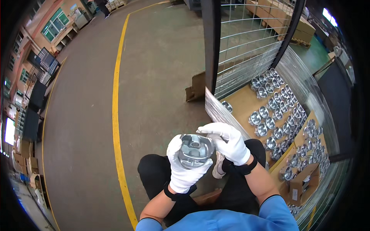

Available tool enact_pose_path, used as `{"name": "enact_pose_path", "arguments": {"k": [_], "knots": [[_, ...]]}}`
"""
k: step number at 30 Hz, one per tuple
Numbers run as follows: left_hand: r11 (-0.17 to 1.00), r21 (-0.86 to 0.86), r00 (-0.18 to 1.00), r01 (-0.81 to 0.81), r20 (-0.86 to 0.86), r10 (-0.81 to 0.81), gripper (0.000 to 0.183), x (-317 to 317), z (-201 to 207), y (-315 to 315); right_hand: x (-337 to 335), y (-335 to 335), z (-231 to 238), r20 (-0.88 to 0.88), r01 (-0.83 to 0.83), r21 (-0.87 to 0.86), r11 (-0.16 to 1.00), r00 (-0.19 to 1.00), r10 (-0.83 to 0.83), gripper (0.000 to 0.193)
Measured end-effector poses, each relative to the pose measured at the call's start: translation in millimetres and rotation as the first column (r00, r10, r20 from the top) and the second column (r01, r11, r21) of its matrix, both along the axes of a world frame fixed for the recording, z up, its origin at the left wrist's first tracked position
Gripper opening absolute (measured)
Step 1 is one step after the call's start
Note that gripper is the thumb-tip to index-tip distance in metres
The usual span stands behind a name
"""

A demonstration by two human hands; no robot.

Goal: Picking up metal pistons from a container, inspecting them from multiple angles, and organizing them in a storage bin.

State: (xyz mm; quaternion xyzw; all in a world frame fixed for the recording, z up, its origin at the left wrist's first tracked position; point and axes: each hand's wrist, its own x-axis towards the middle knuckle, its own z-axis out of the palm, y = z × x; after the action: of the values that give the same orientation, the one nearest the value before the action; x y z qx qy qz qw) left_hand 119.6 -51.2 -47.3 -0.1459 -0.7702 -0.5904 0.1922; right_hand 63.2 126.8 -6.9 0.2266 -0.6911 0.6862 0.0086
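In front of my knees I hold a silver metal piston (194,149), its hollow ribbed side turned up toward me. My white-gloved left hand (184,169) wraps round its left side and underside. On the opposite side, my gloved right hand (230,143) is closed against the rim, its upper fingers reaching over the far edge. Where the right thumb lies is partly hidden. Several more pistons (270,123) stand in rows on a brown cardboard sheet (241,104) in the wire cage at my right.
The cage's mesh side (246,50) and dark post (211,42) rise ahead to the right. Clear plastic film (308,84) lines the cage. An opened cardboard box (304,184) sits among nearer pistons. A yellow line (116,96) runs along the floor at left; a person (102,7) stands far off.
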Motion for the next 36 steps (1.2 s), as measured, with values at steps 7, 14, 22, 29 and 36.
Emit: {"name": "enact_pose_path", "arguments": {"k": [7, 14, 22, 29, 36], "knots": [[0.905, 0.424, 0.954, 0.043, 0.253, -0.164, 0.12, -5.5, 11.4, 10.7, 4.8, 1.8, 2.7, -0.037, 0.05, -0.058, 0.997, 0.998, -0.053, 0.04], [0.994, -0.092, 0.998, -0.05, 0.033, 0.053, 0.107, -8.6, 2.0, 13.7, 5.9, 9.2, 16.3, -0.111, 0.018, 0.223, 0.975, 0.994, 0.007, 0.026], [0.996, 0.07, 0.991, -0.054, 0.128, 0.044, 0.1, -3.3, -2.4, 13.1, 1.0, 9.7, 5.3, -0.086, -0.031, 0.316, 0.948, 0.994, 0.061, 0.021], [0.893, -0.391, 0.97, -0.223, -0.182, 0.163, 0.095, -7.5, 26.4, 14.7, 0.6, 13.3, -5.3, -0.105, -0.009, 0.397, 0.918, 0.993, 0.055, 0.025], [0.917, 0.398, 0.942, -0.007, 0.31, -0.128, 0.055, -6.1, 17.4, 4.3, -1.5, 18.7, -3.2, -0.181, 0.05, 0.345, 0.937, 0.983, 0.015, 0.025]]}}
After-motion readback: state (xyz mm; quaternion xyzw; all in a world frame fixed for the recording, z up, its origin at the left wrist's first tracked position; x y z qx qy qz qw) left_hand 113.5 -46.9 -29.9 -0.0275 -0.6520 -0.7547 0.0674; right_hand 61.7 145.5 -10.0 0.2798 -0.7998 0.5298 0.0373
